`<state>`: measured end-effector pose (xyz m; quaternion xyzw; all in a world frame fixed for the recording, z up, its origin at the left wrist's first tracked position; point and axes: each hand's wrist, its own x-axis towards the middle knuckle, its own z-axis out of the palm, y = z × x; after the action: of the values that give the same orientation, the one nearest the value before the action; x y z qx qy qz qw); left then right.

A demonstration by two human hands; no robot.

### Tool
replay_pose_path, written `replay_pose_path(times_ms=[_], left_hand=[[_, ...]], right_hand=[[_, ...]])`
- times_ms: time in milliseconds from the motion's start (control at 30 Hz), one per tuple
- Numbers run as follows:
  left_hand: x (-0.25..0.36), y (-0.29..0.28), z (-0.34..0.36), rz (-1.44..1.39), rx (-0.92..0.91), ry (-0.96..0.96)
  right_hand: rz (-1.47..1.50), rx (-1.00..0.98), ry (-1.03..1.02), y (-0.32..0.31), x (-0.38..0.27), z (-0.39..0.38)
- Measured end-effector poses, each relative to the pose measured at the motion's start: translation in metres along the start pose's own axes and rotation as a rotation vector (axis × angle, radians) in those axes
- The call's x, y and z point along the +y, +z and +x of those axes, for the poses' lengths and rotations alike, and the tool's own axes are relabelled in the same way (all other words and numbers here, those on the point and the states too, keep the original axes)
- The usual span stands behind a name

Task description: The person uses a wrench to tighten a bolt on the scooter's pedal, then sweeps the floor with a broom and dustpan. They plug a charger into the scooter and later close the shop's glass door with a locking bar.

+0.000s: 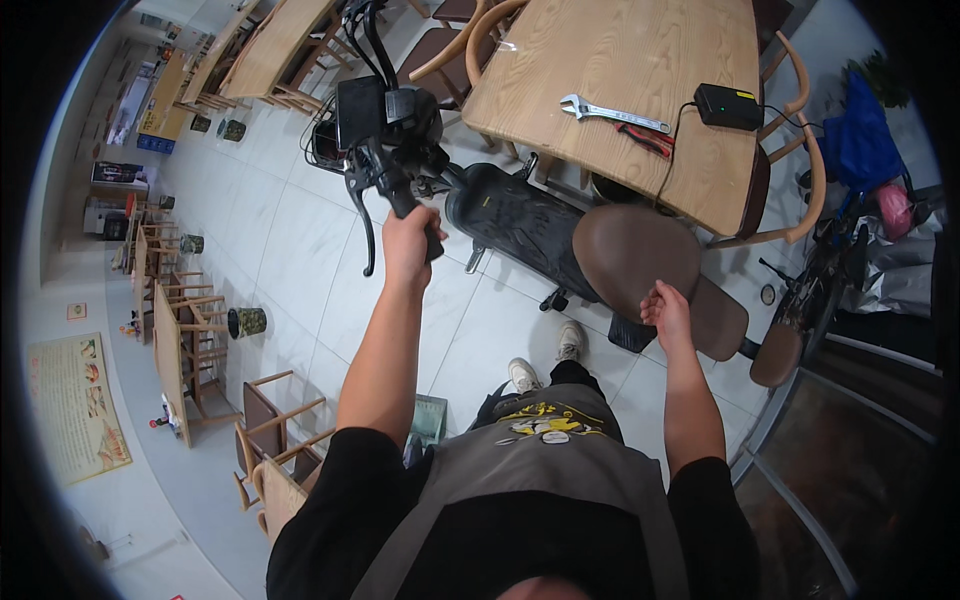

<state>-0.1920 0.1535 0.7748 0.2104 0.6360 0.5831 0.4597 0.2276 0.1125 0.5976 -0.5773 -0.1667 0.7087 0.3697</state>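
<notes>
By the table edge (530,130), the left hand (408,245) clamps the handlebar (434,246), seemingly steadying the bike (520,220). The right hand (668,314) has loosely curled fingers; next calls for balance.

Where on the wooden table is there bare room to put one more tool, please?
The largest bare patch of the wooden table runs from the adjustable wrench up to the picture's top edge. A smaller one lies below the black box, right of its cable. It is crowded where the wrench, red-handled pliers and cable lie close together.
</notes>
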Motion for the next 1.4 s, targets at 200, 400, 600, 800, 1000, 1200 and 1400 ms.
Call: replay_pose_path(times_ms=[200,400,600,800,1000,1200,1400], left_hand=[[-0.015,-0.052,-0.043,-0.012,0.066,-0.034],[-0.041,-0.104,-0.077,-0.047,0.029,-0.027],[-0.065,-0.151,-0.109,-0.076,0.076,-0.073],[-0.075,-0.179,-0.132,-0.04,0.107,-0.064],[-0.073,-0.161,-0.131,0.044,0.176,0.074],[-0.068,-0.148,-0.124,0.202,0.263,0.006],[-0.047,-0.11,-0.091,0.256,0.188,0.085]], right_hand=[[0.245,0.13,0.122,0.019,0.03,0.033],[0.313,0.236,0.159,0.009,0.078,0.031],[0.302,0.248,0.19,0.008,0.111,0.008],[0.353,0.239,0.201,0.012,0.134,-0.027],[0.351,0.25,0.172,0.014,0.143,-0.027],[0.282,0.351,0.213,0.013,0.139,-0.001],[0.222,0.401,0.125,0.015,0.108,0.026]])
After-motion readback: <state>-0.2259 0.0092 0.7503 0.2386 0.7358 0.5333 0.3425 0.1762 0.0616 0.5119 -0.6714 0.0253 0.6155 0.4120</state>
